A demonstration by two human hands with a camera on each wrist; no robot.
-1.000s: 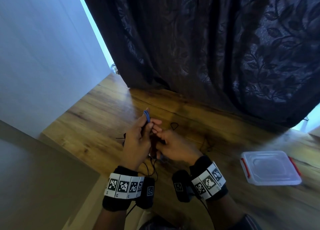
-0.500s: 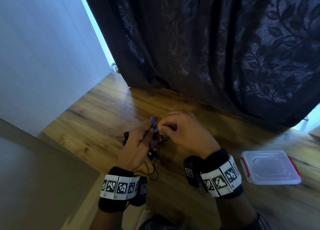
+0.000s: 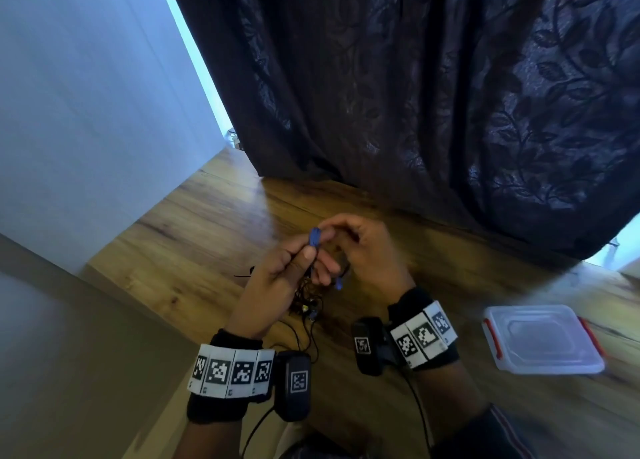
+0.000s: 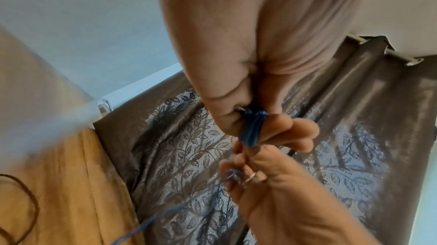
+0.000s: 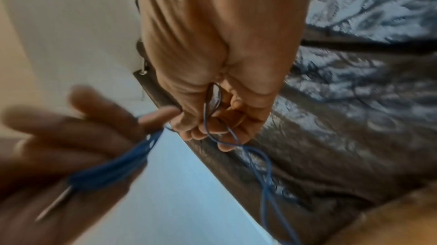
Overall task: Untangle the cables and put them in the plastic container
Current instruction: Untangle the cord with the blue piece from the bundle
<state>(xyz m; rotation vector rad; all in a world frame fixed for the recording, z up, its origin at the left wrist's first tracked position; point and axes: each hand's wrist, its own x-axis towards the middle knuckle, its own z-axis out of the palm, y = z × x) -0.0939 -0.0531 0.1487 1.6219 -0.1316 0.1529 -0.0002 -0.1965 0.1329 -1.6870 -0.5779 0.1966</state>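
My left hand (image 3: pixel 294 261) pinches a folded bundle of blue cable (image 3: pixel 314 237) above the wooden table (image 3: pixel 194 251); the bundle also shows in the left wrist view (image 4: pixel 250 129) and the right wrist view (image 5: pixel 113 170). My right hand (image 3: pixel 353 247) meets it from the right, fingers curled round a thin blue strand (image 5: pixel 236 140) that runs down from them. A tangle of thin black cables (image 3: pixel 308 303) hangs below both hands onto the table. The clear plastic container (image 3: pixel 543 341), red clips on its sides and lid on, sits at the right.
A dark leaf-patterned curtain (image 3: pixel 433 105) hangs along the table's far edge. A white wall (image 3: pixel 86 105) stands at the left, close to the table's left edge. A black cable end (image 3: pixel 247 272) lies left of my hands.
My right hand rose from below the left hand to beside the blue bundle at its top. The left hand stayed in place, keeping its pinch on the bundle.
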